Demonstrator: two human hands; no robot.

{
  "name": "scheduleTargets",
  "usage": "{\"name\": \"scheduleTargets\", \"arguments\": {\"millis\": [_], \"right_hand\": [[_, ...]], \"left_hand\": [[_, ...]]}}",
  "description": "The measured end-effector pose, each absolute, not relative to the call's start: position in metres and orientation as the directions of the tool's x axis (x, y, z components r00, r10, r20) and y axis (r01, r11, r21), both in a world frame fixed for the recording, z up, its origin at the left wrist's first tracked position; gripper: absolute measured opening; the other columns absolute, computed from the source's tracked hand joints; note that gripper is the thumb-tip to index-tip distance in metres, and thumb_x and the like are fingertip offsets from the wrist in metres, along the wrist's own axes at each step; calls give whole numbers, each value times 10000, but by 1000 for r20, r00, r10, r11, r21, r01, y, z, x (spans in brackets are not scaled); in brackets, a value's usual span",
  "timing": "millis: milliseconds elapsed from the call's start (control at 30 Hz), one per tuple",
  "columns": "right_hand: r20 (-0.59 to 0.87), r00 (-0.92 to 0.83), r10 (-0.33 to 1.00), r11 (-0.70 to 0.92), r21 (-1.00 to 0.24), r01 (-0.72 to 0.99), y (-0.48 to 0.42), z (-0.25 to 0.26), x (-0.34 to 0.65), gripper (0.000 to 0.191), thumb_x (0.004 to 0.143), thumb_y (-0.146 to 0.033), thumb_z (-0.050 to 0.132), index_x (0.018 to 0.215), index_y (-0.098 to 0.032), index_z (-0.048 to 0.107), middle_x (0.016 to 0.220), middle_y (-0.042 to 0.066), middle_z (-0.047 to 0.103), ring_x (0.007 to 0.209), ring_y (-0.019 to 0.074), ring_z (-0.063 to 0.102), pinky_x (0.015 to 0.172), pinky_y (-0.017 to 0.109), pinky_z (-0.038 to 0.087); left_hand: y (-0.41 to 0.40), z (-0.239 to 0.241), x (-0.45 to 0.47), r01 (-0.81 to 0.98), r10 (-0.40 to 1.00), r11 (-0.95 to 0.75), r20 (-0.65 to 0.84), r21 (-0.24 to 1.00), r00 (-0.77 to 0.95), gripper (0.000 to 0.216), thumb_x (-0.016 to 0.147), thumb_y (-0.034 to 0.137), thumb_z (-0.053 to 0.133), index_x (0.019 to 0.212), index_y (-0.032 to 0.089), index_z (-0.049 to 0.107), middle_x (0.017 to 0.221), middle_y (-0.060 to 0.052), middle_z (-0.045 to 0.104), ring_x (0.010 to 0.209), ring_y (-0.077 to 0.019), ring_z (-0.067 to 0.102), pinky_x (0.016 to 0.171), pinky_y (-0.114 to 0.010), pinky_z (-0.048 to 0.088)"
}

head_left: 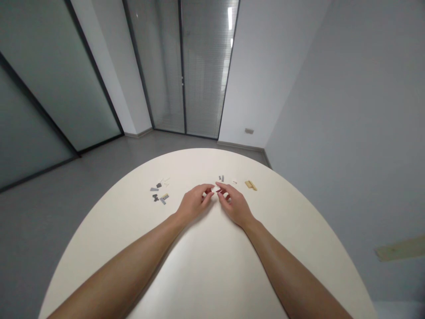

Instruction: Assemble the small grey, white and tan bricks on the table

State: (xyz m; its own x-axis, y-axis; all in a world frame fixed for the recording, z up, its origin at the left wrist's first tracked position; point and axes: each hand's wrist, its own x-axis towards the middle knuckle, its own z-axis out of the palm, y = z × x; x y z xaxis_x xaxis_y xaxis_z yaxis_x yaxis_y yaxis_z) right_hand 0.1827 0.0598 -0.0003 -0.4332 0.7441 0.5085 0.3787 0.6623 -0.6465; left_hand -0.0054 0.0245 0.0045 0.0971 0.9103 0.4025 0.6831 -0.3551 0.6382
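Near the middle of the white round table (206, 266), my left hand (196, 200) and my right hand (234, 204) meet at a small white and dark red piece (216, 189). Fingers and thumbs of both hands are closed about its two sides. It looks like a part made of toy building bricks, but much of it is hidden behind the fingers. Just beyond my right hand lie small grey pieces (221, 178) and a tiny white piece (234, 182). Tan pieces (251, 184) sit farther to the right.
On the left side of the table lie several loose small pieces: a dark grey one (159, 185), a grey plate (154, 189), black ones (155, 197) and a grey and tan group (164, 198). Glass doors (184, 66) and a white wall (259, 88) stand beyond the table's curved edge.
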Motion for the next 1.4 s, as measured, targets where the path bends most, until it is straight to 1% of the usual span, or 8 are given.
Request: {"name": "scheduleTargets", "arguments": {"millis": [167,267,400,567,800,1100,1267,1400], "right_hand": [[501,-395,770,634,-664,396,59,1,182,269,974,-289,517,1211,-242,634,1145,65,696,902,174,650,770,306,546],[501,-399,768,638,-655,406,59,2,182,252,964,-287,531,1187,-243,641,1104,61,703,898,178,651,770,310,543],[509,-397,764,644,-645,412,60,1,183,238,955,-285,552,1171,-241,643,1063,56,705,893,179,652,772,315,540],[517,-394,760,649,-642,408,60,0,183,231,945,-275,567,1158,-236,646,1052,53,707,880,174,657,767,310,539],[523,-398,754,655,-644,396,62,-2,183,216,941,-264,575,1145,-246,643,1037,42,705,890,169,657,753,298,533],[495,-408,767,639,-648,416,60,-1,183,185,916,-273,615,1098,-241,630,1059,36,700,903,169,648,733,296,525],[476,-418,773,630,-651,424,60,-1,182,223,911,-265,620,1133,-246,611,1095,39,694,914,167,647,738,294,523],[474,-429,769,634,-647,423,60,-2,182,242,907,-261,625,1148,-252,608,1076,33,696,912,166,646,746,296,522]], "left_hand": [[26,2,-6,676,904,-363,419,642,87,292,980,330,478,1208,252,643,1161,-35,721,949,-177,669,829,-304,536],[27,1,-7,673,908,-346,415,654,64,305,979,341,483,1236,253,621,1135,-32,722,898,-166,671,801,-297,536],[26,2,-7,672,908,-325,417,665,27,303,968,335,504,1249,262,589,1044,-17,718,802,-142,660,757,-281,532],[25,3,-7,667,904,-328,427,669,16,266,965,326,505,1202,247,597,1009,-18,712,839,-148,654,746,-273,526],[27,1,-6,665,910,-323,414,674,22,272,955,316,515,1200,236,604,1032,-24,716,818,-145,651,727,-272,528],[27,0,-6,647,903,-353,426,676,48,290,942,284,520,1205,238,633,1054,-30,722,820,-142,656,731,-272,538],[27,2,-6,636,904,-366,422,680,69,278,939,267,522,1181,234,655,1081,-37,722,891,-154,660,754,-275,543],[25,4,-6,634,903,-375,422,677,84,257,946,273,520,1156,241,664,1080,-30,721,928,-161,654,750,-271,539]]}}
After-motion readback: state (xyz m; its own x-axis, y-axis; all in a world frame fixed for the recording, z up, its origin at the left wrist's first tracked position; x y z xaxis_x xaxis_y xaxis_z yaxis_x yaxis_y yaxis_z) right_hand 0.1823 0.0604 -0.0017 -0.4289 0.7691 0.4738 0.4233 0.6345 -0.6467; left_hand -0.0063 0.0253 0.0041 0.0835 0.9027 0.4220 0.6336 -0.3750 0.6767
